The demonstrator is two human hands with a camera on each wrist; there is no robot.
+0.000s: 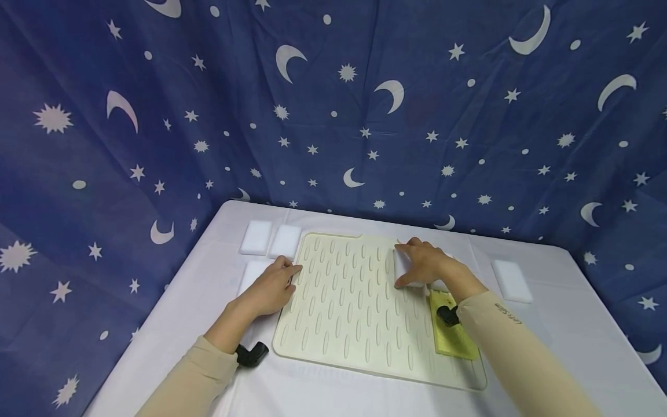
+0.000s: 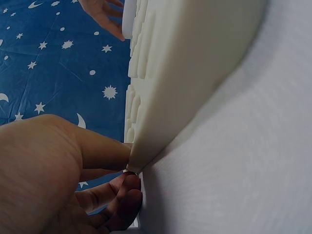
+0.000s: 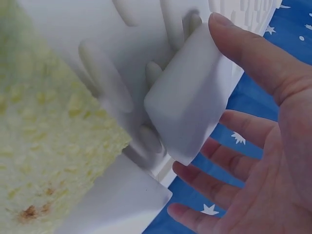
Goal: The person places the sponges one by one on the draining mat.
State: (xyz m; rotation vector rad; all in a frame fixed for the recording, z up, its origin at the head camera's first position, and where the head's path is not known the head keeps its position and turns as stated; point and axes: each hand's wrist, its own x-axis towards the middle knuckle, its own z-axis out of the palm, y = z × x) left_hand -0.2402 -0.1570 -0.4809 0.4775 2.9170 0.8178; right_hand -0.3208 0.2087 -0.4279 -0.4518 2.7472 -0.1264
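Note:
A cream mat with raised oval ridges (image 1: 344, 301) lies on the table. My left hand (image 1: 268, 289) is at its left edge, pinching the rim between thumb and fingers; the left wrist view shows the mat's side (image 2: 180, 83) close up. Toward the mat's far right, my right hand (image 1: 424, 263) holds a white sponge block (image 3: 190, 97), thumb on one end and fingers spread along the other side. Beside it, partly under the right forearm, is a yellow textured cloth (image 1: 453, 341) with a brown spot. Another white block (image 3: 122, 195) sits next to that cloth.
More white blocks lie left of the mat, two at the back (image 1: 255, 237) and one partly behind the left hand (image 1: 252, 271). A single white block (image 1: 512, 281) is on the right. White cloth (image 1: 312, 394) covers the table; a blue star-patterned curtain (image 1: 333, 116) hangs behind.

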